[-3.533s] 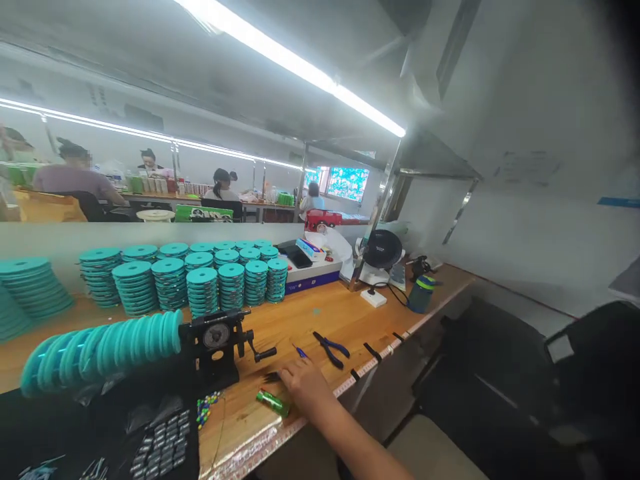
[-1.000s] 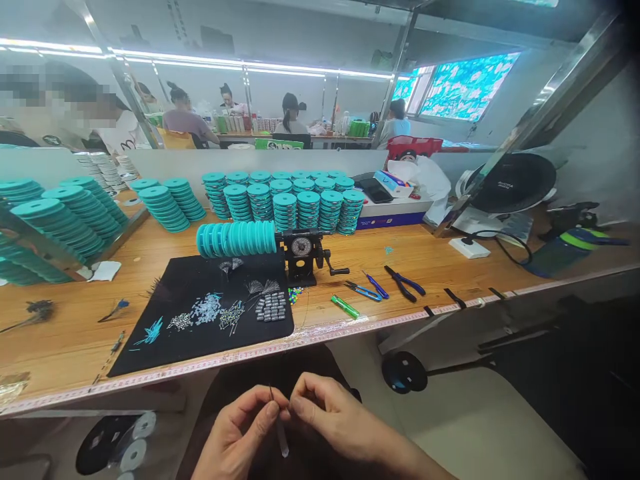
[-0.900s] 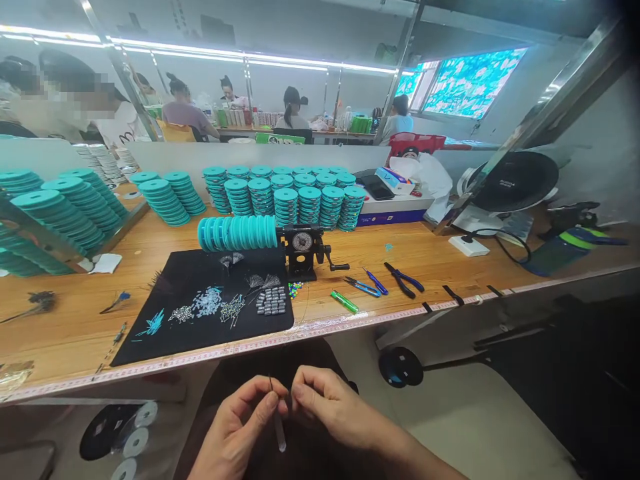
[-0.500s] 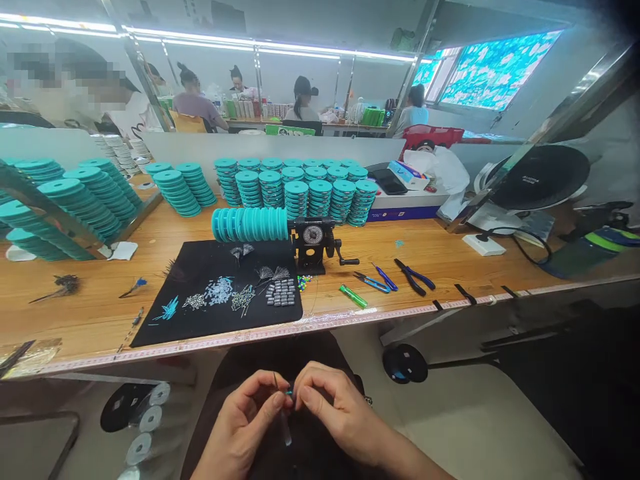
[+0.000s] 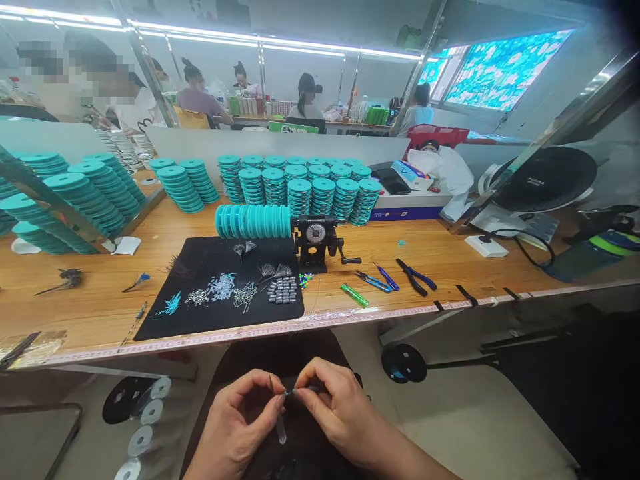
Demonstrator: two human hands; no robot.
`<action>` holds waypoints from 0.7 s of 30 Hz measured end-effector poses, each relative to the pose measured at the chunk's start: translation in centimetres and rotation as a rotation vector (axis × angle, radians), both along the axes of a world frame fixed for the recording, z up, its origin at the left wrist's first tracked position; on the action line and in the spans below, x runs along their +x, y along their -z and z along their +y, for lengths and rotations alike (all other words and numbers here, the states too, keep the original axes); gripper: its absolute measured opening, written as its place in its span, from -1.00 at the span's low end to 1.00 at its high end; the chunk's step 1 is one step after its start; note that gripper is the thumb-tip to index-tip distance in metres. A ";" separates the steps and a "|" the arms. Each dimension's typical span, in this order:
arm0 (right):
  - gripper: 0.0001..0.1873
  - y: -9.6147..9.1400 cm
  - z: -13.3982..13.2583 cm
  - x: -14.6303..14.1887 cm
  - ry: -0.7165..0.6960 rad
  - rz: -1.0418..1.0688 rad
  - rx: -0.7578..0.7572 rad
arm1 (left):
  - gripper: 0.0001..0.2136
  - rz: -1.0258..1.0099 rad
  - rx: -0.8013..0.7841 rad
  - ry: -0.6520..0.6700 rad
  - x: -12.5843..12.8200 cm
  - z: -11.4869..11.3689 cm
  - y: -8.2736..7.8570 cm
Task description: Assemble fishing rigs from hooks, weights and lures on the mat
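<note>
Clear tube (image 5: 281, 430) hangs from our left hand (image 5: 235, 427), thumb and forefinger pinching its upper end, long axis twelve to six. Our right hand (image 5: 335, 415), at three o'clock of it, pinches a tiny piece (image 5: 291, 392), fingertips nearly meeting the left's. Both sit below the bench (image 5: 450, 263), at six o'clock of the black mat (image 5: 260, 321).

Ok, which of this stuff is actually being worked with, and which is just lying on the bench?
In hand:
left hand pinching a clear tube and a thin pin
right hand pinching a tiny bit beside them

Lying untouched:
mat of small parts, winder, spools, pliers, snips, green stick, fan
</note>
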State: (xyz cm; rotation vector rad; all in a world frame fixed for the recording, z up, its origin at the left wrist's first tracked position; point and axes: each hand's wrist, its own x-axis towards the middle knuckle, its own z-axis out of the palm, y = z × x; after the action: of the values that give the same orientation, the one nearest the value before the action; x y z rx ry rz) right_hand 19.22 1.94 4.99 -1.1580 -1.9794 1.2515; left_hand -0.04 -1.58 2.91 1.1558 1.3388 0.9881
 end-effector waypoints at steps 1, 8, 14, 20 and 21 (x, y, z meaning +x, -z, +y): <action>-0.89 0.1 0.0 0.0 -0.003 -0.004 0.004 | -0.87 0.002 0.007 0.004 0.1 0.0 0.0; -0.88 1.0 -0.4 -0.3 -0.031 0.012 -0.108 | -0.93 0.031 0.055 0.017 0.6 0.1 -0.3; -0.88 0.8 -0.7 -0.6 -0.084 0.133 -0.308 | -0.94 0.060 0.076 0.063 0.6 -0.1 -0.7; -0.85 0.7 -0.6 -0.5 -0.064 0.206 -0.356 | -0.95 0.078 0.067 0.067 0.4 -0.1 -0.6; -0.84 0.7 -0.6 -0.5 -0.071 0.233 -0.371 | -0.94 0.069 0.061 0.067 0.4 0.0 -0.5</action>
State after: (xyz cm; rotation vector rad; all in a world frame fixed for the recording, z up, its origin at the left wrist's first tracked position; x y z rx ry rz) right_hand 18.76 1.33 4.27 -1.0545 -1.6737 1.7595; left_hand 0.39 -1.59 3.41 1.2829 1.3241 0.9537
